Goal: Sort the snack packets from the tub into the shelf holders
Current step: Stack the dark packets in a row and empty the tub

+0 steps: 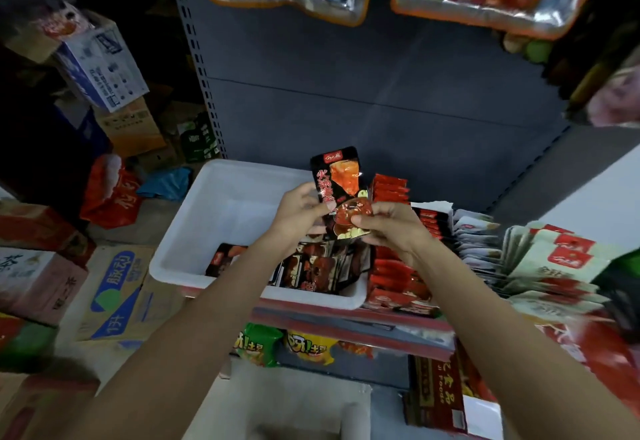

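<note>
Head view: both hands, left (300, 211) & right (388, 228), pinch 1 black packet (337, 186) upright above the white tub (194, 228), w/ more packets inside. Red packets (389, 186) stand just right of the tub. Risk: glossy foil slips, drops back in the tub, or lands in the wrong holder.

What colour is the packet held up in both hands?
Black, with a red-orange food picture; the packet shows best in the head view.
</note>
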Available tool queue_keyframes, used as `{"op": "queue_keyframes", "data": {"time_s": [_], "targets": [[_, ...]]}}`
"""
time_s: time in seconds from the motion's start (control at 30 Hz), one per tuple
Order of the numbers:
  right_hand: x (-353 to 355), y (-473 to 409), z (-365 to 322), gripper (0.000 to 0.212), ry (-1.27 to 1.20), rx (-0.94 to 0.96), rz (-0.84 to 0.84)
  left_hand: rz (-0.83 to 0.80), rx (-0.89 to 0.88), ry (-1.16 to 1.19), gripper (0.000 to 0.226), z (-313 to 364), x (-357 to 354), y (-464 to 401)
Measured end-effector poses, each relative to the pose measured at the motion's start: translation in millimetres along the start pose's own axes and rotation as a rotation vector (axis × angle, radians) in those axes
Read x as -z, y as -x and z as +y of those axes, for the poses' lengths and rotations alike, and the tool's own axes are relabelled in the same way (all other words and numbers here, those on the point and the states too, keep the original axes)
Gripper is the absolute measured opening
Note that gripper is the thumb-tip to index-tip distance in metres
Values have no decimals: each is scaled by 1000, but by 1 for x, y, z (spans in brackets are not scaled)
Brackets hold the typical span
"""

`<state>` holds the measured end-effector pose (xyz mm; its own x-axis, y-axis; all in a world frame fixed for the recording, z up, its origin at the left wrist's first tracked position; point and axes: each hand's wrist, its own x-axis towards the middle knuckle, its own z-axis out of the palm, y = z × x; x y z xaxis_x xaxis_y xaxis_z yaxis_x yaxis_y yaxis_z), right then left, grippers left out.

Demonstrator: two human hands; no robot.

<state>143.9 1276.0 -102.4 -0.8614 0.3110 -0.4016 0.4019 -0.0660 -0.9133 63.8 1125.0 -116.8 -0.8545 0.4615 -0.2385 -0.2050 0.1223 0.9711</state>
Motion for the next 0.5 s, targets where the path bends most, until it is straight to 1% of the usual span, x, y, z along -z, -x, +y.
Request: {"op": "queue_keyframes", "data": {"time_s": [0.07, 0.13, 0.17, 0.2, 0.27, 0.33, 0.37, 0.4, 0.47, 0.5], "targets": [[7, 4, 3, 18, 56, 31, 113, 10, -19, -5, 35, 7, -10, 3], [15, 5, 5, 26, 161, 93, 216, -18, -34, -3, 54, 11, -23, 6], [20, 6, 7, 31, 205, 121, 252, -35, -50, -46, 60, 12, -31, 5], [27, 8, 7, 37, 233, 132, 274, -47, -72, -109, 61, 12, -39, 5], [44, 12, 9, 44, 285, 132, 291, -50, -113, -230, 55, 13, -52, 1], [63, 18, 11, 45, 340, 142, 307, -81, -136, -311, 35, 15, -65, -1], [73, 21, 12, 43, 357, 140, 312, -105, -133, -320, 22, 15, -71, -1], [82, 26, 12, 38, 368, 138, 317, -132, -122, -311, 16, 16, -78, 0], [99, 32, 15, 31, 414, 131, 344, -178, -115, -312, 20, 16, -94, 0], [108, 34, 18, 32, 452, 132, 369, -190, -128, -322, 18, 16, -103, -1]]}}
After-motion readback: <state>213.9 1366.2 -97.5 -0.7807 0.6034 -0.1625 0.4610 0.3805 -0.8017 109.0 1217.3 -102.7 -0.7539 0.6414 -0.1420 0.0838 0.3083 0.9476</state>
